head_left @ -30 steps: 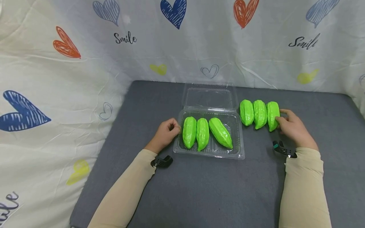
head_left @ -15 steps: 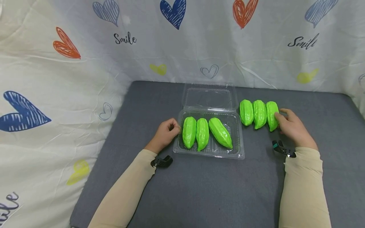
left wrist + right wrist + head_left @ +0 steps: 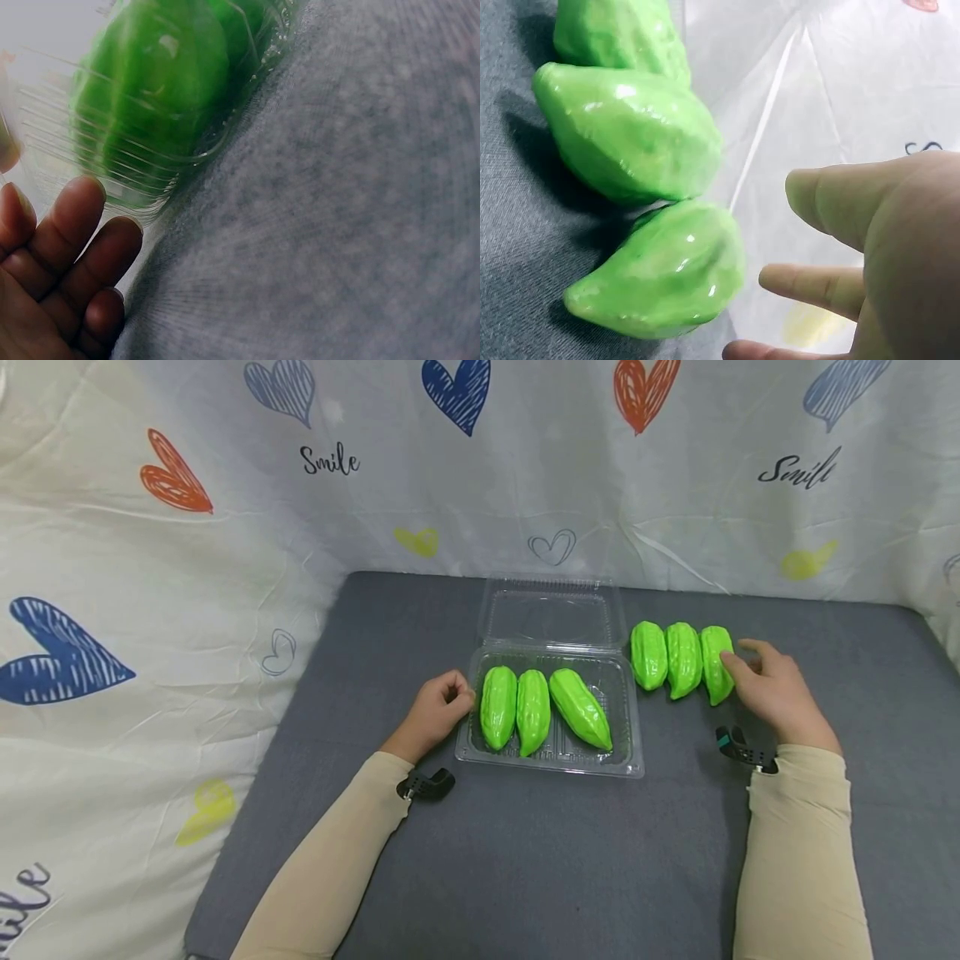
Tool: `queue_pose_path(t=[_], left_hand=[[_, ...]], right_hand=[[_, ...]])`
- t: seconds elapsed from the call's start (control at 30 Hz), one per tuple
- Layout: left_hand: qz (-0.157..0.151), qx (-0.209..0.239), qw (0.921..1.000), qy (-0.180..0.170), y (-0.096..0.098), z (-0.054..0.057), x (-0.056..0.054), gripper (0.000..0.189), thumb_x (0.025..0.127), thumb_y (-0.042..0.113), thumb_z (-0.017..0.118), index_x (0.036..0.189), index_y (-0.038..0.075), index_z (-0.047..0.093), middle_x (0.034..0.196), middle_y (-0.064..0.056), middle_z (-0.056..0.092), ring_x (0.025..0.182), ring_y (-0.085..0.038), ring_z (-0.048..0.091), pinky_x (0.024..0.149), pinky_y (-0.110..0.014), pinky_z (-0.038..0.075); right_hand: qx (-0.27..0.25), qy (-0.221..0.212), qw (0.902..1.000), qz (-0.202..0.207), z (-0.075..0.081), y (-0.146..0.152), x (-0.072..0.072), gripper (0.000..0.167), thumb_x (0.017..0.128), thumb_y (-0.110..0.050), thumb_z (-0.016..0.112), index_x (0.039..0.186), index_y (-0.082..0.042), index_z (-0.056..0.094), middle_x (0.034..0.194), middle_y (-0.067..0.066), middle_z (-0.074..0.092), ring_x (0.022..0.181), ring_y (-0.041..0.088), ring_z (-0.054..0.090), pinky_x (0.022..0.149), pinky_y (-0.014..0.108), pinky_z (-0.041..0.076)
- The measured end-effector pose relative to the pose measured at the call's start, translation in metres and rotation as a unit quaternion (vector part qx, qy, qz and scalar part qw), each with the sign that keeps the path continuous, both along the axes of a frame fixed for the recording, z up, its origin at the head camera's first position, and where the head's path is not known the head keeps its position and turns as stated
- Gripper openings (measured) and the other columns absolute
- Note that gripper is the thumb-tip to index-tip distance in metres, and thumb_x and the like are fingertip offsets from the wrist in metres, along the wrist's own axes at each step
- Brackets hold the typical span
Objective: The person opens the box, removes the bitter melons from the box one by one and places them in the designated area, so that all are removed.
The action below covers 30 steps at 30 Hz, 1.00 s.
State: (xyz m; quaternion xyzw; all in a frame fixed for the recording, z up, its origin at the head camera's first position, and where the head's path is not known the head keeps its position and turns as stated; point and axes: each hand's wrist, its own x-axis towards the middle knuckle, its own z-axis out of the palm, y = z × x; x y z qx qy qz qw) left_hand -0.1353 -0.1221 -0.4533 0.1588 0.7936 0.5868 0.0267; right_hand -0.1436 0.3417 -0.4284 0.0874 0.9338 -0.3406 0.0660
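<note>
Three glossy green toy bitter melons [image 3: 533, 713] lie in a clear plastic clamshell box [image 3: 551, 766], its lid [image 3: 553, 617] folded back. My left hand [image 3: 437, 711] pinches the box's left rim between thumb and index finger. In the left wrist view, its other fingers [image 3: 79, 217] lie loosely by the ribbed wall. Three more bitter melons [image 3: 684, 661] stand in a row right of the box. My right hand [image 3: 776, 689] hovers by the rightmost bitter melon [image 3: 667, 274], thumb [image 3: 840, 196] and fingers spread apart, holding nothing. The right wrist view shows a gap between them.
A grey cloth covers the table [image 3: 555, 868]. A white curtain [image 3: 525, 485] printed with hearts and "Smile" hangs behind it and along the left side. Black wrist straps [image 3: 426, 786] sit on both sleeves.
My right hand has moved slightly up and away from the rightmost bitter melon, its thumb and index finger parting from the melon's side. The left hand, box and melons stay put.
</note>
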Motion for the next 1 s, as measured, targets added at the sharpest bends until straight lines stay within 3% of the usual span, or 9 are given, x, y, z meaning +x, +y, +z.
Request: queue_pose_path(t=[0.2,0.43,0.8,1.0], left_hand=[[-0.002,0.002,1.0,-0.006,0.0,-0.001,0.0,0.021,0.094,-0.005,0.054,0.076,0.006,0.049,0.07,0.002,0.046,0.065,-0.011,0.043,0.065,-0.026,0.037],[-0.003,0.005,1.0,0.001,0.0,0.002,0.001,0.022,0.093,-0.007,0.054,0.076,0.005,0.049,0.071,0.002,0.046,0.065,-0.01,0.043,0.065,-0.026,0.037],[-0.004,0.006,1.0,0.005,0.0,0.002,0.001,0.021,0.093,-0.007,0.054,0.076,0.005,0.049,0.07,0.003,0.046,0.064,-0.009,0.043,0.064,-0.025,0.037],[-0.003,0.007,1.0,-0.005,0.0,0.0,0.0,0.021,0.093,-0.006,0.055,0.076,0.006,0.049,0.07,0.002,0.046,0.065,-0.011,0.043,0.065,-0.025,0.037]], right_hand=[[0.014,0.014,0.9998,0.0,0.007,-0.005,0.001,0.082,0.109,-0.052,0.036,0.16,0.01,0.022,0.152,0.051,0.025,0.14,0.068,0.027,0.106,0.079,0.028],[0.015,0.022,0.9996,0.005,0.018,-0.017,0.002,0.084,0.108,-0.054,0.04,0.162,0.008,0.022,0.156,0.048,0.023,0.142,0.066,0.025,0.107,0.079,0.028],[0.025,0.055,0.9978,0.027,0.026,-0.031,0.002,0.076,0.109,-0.047,0.045,0.159,0.008,0.032,0.153,0.045,0.032,0.142,0.064,0.028,0.109,0.077,0.026],[0.033,0.07,0.9961,0.042,0.032,-0.04,0.004,0.072,0.109,-0.046,0.047,0.156,0.008,0.038,0.15,0.042,0.039,0.137,0.061,0.037,0.103,0.075,0.033]])
